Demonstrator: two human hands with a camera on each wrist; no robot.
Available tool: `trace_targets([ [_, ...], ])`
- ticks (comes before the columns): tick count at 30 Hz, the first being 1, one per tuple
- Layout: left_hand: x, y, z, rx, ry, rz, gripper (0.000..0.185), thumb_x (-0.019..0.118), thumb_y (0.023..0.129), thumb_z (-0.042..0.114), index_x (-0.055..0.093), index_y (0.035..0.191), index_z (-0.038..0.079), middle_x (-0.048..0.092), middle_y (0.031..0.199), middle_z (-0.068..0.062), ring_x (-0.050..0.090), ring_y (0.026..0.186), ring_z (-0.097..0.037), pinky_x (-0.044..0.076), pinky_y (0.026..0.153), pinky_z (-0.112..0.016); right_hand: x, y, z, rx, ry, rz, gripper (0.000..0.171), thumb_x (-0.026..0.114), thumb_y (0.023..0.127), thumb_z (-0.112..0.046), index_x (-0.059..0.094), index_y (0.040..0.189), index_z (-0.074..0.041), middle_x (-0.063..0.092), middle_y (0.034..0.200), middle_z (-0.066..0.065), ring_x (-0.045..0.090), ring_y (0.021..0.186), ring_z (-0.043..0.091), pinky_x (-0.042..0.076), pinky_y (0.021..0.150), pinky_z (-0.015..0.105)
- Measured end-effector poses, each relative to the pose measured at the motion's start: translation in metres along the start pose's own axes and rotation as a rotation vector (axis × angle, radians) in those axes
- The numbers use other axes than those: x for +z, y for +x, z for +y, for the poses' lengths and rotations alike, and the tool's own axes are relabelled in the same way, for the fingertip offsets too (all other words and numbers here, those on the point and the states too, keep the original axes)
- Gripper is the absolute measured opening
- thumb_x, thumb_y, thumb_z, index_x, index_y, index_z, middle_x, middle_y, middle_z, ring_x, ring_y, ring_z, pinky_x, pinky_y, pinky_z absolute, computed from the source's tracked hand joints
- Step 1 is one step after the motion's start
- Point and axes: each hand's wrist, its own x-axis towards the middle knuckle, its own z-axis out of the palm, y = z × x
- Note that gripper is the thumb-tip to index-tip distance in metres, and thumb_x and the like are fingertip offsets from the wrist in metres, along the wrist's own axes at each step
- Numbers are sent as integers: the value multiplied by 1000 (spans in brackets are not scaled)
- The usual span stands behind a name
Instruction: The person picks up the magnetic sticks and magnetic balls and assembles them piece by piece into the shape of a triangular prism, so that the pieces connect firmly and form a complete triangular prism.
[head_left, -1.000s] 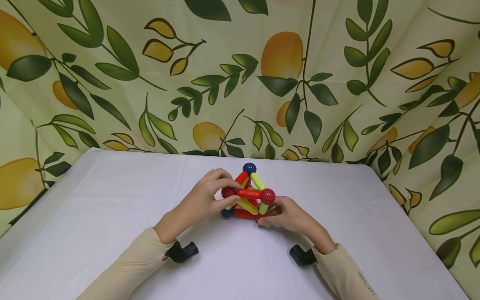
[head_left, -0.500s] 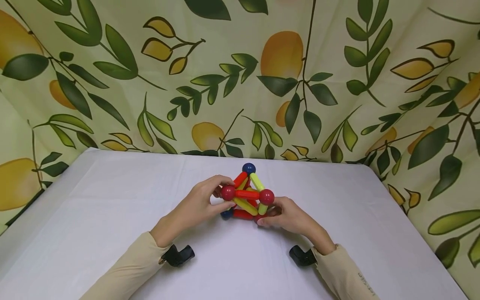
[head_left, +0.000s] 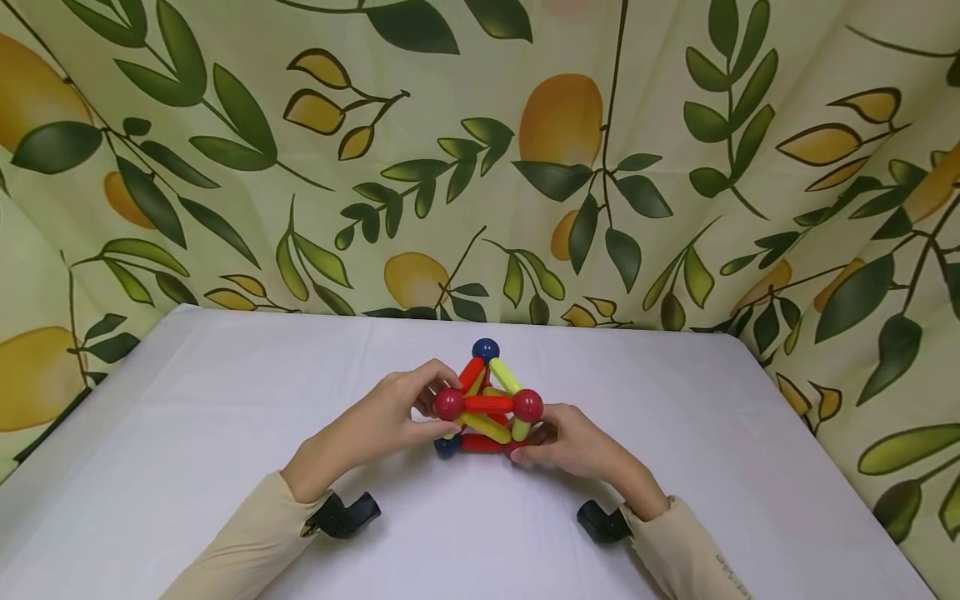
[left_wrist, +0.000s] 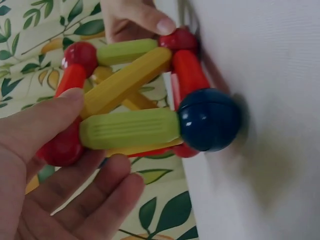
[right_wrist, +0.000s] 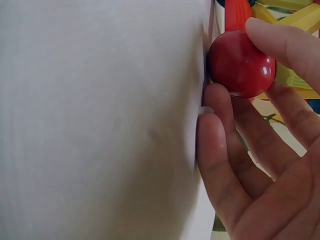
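- No containers anywhere in this one, just a rod-and-ball toy structure (head_left: 486, 404) sitting on the white table (head_left: 225, 400), roughly centre, a bit toward the far edge near the leafy lemon-print backdrop (head_left: 300, 167)
- The structure was a little pyramid-ish frame: red and yellow-green rods joined by balls, with a blue ball (head_left: 485, 349) at the top pointing up and away from the person, so its long axis ran more or less upright with a lean to the back
- A short red rod (head_left: 488, 404) lay level, left to right, between two red balls at mid height facing the camera
- The left hand (head_left: 382, 421) was pinching the left red ball (head_left: 449, 404), thumb on one side and curled fingers behind; in the left wrist view the thumb (left_wrist: 45, 120) pressed on the rod right by that ball
- The right hand (head_left: 577, 442) was pinching the low red ball (right_wrist: 241, 64) at the base corner, thumb on top and a finger under it against the table
- Another blue ball (left_wrist: 209, 120) sat on the table at the near left corner
- Hard to make out: the rods inside the frame overlapped, so I couldn't count them, and the back corner was hidden behind the front ones
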Motion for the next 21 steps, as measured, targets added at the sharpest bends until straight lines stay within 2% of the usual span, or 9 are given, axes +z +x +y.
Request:
trace_targets([
  [4, -6, 0, 0, -25, 13, -46, 41, 80, 84, 18, 57, 117, 16, 72, 100, 3, 65, 86, -7, 59, 74, -31, 2, -1, -1, -14, -8, -3, 43, 81, 83, -21, 66, 121, -8, 71, 101, 5, 66, 84, 15, 56, 72, 23],
  [8, -5, 1, -1, -24, 23, -44, 41, 78, 85, 17, 57, 119, 16, 72, 101, 2, 64, 85, -6, 59, 76, -34, 4, -1, 0, -4, -22, 7, 43, 81, 83, -21, 66, 121, -9, 70, 100, 4, 66, 84, 15, 56, 72, 22],
  [16, 7, 5, -8, 44, 40, 62, 42, 74, 86, 4, 54, 122, 11, 72, 105, -8, 65, 83, -10, 56, 74, -20, 4, 2, -1, 24, -70, 86, 44, 79, 84, -22, 64, 123, -9, 70, 105, 5, 65, 86, 14, 58, 74, 25],
  [21, 16, 5, -11, 51, 37, 145, 44, 74, 86, 4, 53, 124, 11, 72, 106, -8, 65, 83, -12, 55, 72, -18, 5, 4, 1, 52, -73, 111, 46, 77, 86, -21, 61, 128, -10, 69, 105, 5, 64, 82, 13, 57, 72, 25],
])
